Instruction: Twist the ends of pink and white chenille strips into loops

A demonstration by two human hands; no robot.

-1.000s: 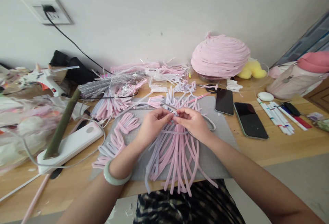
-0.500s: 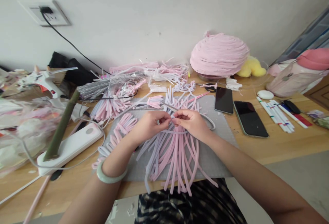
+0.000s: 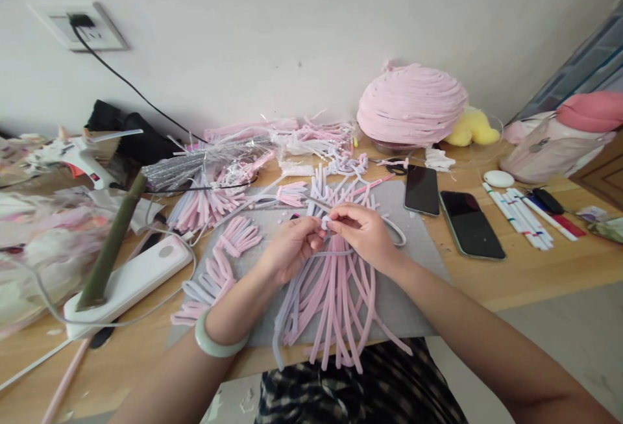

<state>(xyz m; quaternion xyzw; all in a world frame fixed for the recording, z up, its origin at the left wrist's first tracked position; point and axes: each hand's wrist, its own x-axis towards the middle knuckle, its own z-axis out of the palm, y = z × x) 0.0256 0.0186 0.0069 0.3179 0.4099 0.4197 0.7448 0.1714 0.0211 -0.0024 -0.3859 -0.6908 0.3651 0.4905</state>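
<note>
My left hand [image 3: 298, 242] and my right hand [image 3: 359, 228] meet above a grey mat [image 3: 413, 268]. Between their fingertips is a small pale lilac piece [image 3: 325, 223], pinched from both sides; its shape is hard to make out. Under the hands, long pink and lilac fuzzy stems [image 3: 341, 300] fan out toward the mat's front edge. Folded pink and lilac bundles [image 3: 239, 236] lie left of my left hand. A short banded bundle [image 3: 291, 194] rests just behind it.
A white power strip [image 3: 127, 284] with a green stick [image 3: 111, 242] and a glue gun [image 3: 80, 159] are at left. Two phones [image 3: 421, 189], markers [image 3: 518, 216] and a large pink coiled ball [image 3: 413, 104] stand right. Cables cross the left side.
My left hand has turned and shifted slightly down and left, its fingers now curled more around the pinched spot. My right hand stays nearly in place. The view has shifted slightly.
</note>
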